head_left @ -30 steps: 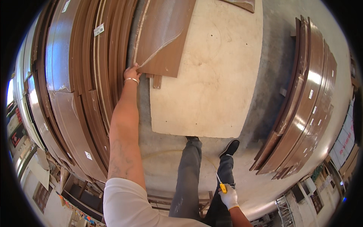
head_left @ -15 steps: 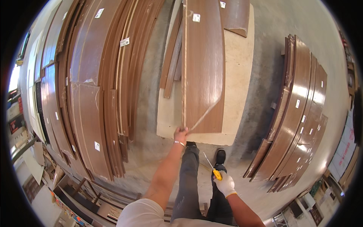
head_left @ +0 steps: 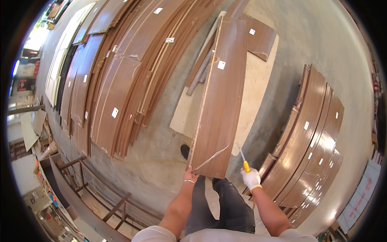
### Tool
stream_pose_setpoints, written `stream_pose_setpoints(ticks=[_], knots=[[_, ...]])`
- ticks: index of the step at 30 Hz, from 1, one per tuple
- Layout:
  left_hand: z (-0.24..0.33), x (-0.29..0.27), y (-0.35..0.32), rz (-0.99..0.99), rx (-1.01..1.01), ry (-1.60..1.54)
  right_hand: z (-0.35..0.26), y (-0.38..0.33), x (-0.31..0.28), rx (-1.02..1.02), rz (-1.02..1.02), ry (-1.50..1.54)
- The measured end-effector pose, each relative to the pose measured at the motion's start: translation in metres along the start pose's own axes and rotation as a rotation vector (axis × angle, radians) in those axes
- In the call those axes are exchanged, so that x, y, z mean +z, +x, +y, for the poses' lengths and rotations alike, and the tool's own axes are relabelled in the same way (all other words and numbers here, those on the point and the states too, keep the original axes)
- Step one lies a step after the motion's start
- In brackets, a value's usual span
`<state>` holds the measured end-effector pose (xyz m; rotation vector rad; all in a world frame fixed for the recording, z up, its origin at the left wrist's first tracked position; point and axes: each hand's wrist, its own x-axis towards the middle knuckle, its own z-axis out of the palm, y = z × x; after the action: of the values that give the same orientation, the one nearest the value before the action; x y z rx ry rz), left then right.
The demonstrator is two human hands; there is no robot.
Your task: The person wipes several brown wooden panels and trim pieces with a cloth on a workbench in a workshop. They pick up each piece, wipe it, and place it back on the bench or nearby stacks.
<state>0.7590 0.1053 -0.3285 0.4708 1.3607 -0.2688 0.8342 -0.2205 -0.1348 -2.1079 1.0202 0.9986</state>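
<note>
A long brown wood panel (head_left: 225, 97) lies slanted towards me, its near end over my legs. Clear film seems to cover part of it, with a wrinkled, whitish film edge (head_left: 213, 156) crossing the near end. My left hand (head_left: 189, 175), bare with a band at the wrist, is closed on the panel's near left corner; whether film is also in the fingers I cannot tell. To the right of the panel, my right hand (head_left: 251, 178) wears a white glove. It is wrapped round a yellow-handled tool (head_left: 246, 165) whose thin metal shaft or blade points up and away.
A pale board (head_left: 258, 101) lies beneath, carrying a shorter brown panel (head_left: 261, 38) and narrow strips (head_left: 200, 72). Large stacks of brown panels stand left (head_left: 121, 97) and right (head_left: 310, 141). A brown frame (head_left: 117, 207) is at the lower left. My shoe (head_left: 185, 151) shows left of the panel.
The panel's near end has come towards me, off the pale board. My left hand has gone from pulling at the film to the panel's corner. My right hand has risen with the tool.
</note>
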Motion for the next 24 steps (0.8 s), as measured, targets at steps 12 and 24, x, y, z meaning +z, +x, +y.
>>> stream_pose_setpoints(ticks=[12,24], knots=[[0.005,-0.096,-0.144,0.291,0.205,0.173,-0.065,0.047,-0.097,-0.064,0.002,0.239],[0.012,-0.246,-0.28,0.21,0.408,0.215,-0.031,0.052,0.119,-0.067,-0.13,0.346]])
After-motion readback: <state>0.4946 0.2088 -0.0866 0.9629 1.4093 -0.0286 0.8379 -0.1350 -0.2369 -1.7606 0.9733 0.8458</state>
